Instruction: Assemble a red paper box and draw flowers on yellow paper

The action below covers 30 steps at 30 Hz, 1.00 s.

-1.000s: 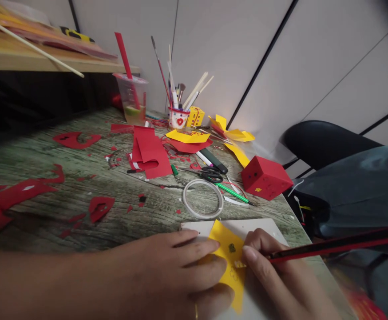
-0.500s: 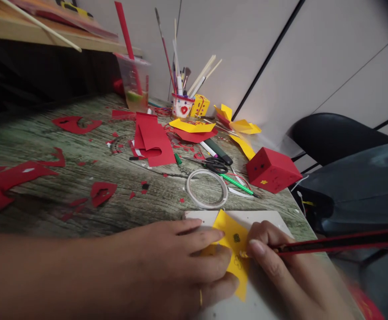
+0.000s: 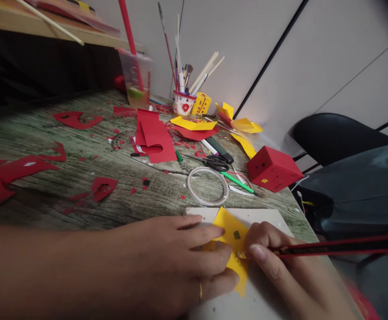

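Note:
My left hand (image 3: 180, 258) lies flat with its fingers spread, pressing a piece of yellow paper (image 3: 225, 220) onto a white board (image 3: 263, 215). A ring sits on one finger. Small flower shapes are drawn in dark lines on the paper. My right hand (image 3: 274, 262) is closed around a red-and-black striped pencil (image 3: 340, 246), whose tip end points at the lower flower drawing. Fingers partly hide that tip. Just beyond the board lies a white roll of tape (image 3: 189, 186).
Black scissors (image 3: 217, 163), a green pen (image 3: 237, 181) and a red paper box (image 3: 274, 169) lie past the board. Red paper scraps (image 3: 104, 189) cover the left. Farther back stand a decorated cup of brushes (image 3: 184, 104) and a plastic drink cup (image 3: 136, 80).
The view has shifted slightly. My right hand and the pencil have moved a little over the lower flower drawing; my left hand stays on the yellow paper.

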Tool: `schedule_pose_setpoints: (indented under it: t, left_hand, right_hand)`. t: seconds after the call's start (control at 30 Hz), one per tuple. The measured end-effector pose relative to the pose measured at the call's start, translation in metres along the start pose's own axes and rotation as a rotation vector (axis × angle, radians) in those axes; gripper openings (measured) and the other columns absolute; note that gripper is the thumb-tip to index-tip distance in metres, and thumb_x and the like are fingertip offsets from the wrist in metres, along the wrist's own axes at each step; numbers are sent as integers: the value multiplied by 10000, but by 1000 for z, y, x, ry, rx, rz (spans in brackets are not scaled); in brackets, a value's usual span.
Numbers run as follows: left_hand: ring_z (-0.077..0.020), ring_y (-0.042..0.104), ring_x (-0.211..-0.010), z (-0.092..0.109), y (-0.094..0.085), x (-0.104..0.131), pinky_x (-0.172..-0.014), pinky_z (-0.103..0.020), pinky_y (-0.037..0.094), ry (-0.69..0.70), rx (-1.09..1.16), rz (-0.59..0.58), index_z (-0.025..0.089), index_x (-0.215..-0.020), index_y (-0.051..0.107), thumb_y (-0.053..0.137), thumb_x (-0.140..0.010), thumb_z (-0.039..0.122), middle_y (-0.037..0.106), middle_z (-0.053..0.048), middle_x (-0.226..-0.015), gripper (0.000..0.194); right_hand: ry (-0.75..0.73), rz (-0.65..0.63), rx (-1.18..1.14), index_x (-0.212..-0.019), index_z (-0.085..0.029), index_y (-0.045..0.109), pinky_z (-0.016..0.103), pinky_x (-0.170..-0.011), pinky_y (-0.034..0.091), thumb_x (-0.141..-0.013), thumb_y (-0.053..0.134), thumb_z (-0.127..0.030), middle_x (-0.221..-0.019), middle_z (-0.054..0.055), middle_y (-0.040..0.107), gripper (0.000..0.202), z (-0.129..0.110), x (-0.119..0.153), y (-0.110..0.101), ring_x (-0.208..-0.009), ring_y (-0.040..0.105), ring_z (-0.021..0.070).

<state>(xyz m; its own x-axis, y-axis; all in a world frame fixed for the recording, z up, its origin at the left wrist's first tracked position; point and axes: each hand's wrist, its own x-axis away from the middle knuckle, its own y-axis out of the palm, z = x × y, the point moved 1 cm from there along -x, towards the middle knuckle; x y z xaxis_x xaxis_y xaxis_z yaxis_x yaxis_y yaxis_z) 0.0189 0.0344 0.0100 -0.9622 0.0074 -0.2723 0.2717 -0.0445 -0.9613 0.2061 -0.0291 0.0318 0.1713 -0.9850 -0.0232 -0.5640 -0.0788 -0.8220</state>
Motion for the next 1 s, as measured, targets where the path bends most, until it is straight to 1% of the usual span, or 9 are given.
schedule_pose_setpoints:
  t: [0.1, 0.17, 0.27, 0.37, 0.5, 0.63, 0.73, 0.87, 1.0]
  left_hand:
    - [-193, 484, -1040, 0, 0, 0, -909, -305, 369, 4, -4, 4, 206, -1168, 457, 423, -836, 253, 496, -41, -1202, 337]
    - [-191, 484, -1037, 0, 0, -1, -902, -302, 375, 1, -9, -1, 213, -1161, 461, 420, -838, 257, 499, -41, -1199, 329]
    - [-193, 481, -1040, -1, -1, -1, -900, -308, 377, 5, -4, -11, 216, -1152, 467, 421, -840, 258, 499, -41, -1200, 319]
    - [-200, 479, -1042, -1, -2, -1, -903, -319, 377, 15, 5, -22, 209, -1155, 465, 424, -838, 254, 494, -44, -1206, 323]
    - [-203, 480, -1041, -1, -3, -1, -890, -324, 388, 14, 16, -22, 202, -1141, 478, 411, -843, 243, 503, -50, -1194, 308]
    - [-189, 486, -1035, -1, -4, -1, -869, -293, 399, 9, 19, -2, 219, -1096, 511, 436, -834, 232, 537, -41, -1146, 273]
    - [-186, 483, -1037, -1, -5, 0, -864, -281, 398, 9, 17, -3, 219, -1087, 517, 431, -838, 235, 537, -39, -1147, 264]
    - [-182, 501, -1006, -1, -4, 0, -837, -274, 412, 7, 30, 36, 220, -1079, 526, 449, -829, 232, 558, -40, -1109, 261]
    - [-183, 501, -994, -1, -4, 0, -841, -281, 407, 8, 13, 11, 214, -1109, 505, 427, -834, 233, 535, -41, -1143, 286]
  right_hand:
    - [-10, 45, 42, -686, -212, 434, 196, -491, 398, -886, 363, -283, -602, -32, 477, 224, -2, -1, 0, -534, 471, 109]
    - [-52, 67, 70, -684, -212, 435, 198, -488, 395, -884, 374, -271, -599, -33, 476, 217, -3, -1, 0, -529, 468, 109]
    - [-112, 13, 46, -660, -213, 410, 187, -468, 388, -886, 369, -269, -588, -39, 455, 236, -4, 0, 1, -507, 445, 99]
    - [-71, 20, 36, -669, -215, 400, 191, -482, 389, -893, 350, -279, -600, -38, 439, 239, -2, 2, 0, -530, 440, 102]
    - [-93, -45, -18, -669, -215, 395, 194, -488, 385, -896, 342, -297, -608, -40, 434, 247, -1, 1, 1, -526, 426, 98]
    - [-13, -1, -42, -682, -216, 403, 201, -505, 385, -899, 331, -323, -615, -37, 432, 252, 2, 0, 2, -554, 431, 108]
    - [-16, -45, -77, -681, -216, 403, 191, -508, 388, -897, 332, -334, -615, -39, 425, 256, 3, 0, 2, -553, 425, 106]
    - [-7, -4, -66, -693, -217, 413, 189, -517, 389, -900, 327, -330, -625, -36, 431, 251, 5, 1, -1, -564, 426, 109]
    - [-11, -34, -93, -684, -216, 410, 187, -514, 389, -895, 339, -322, -615, -38, 427, 247, 4, 2, -2, -557, 426, 106]
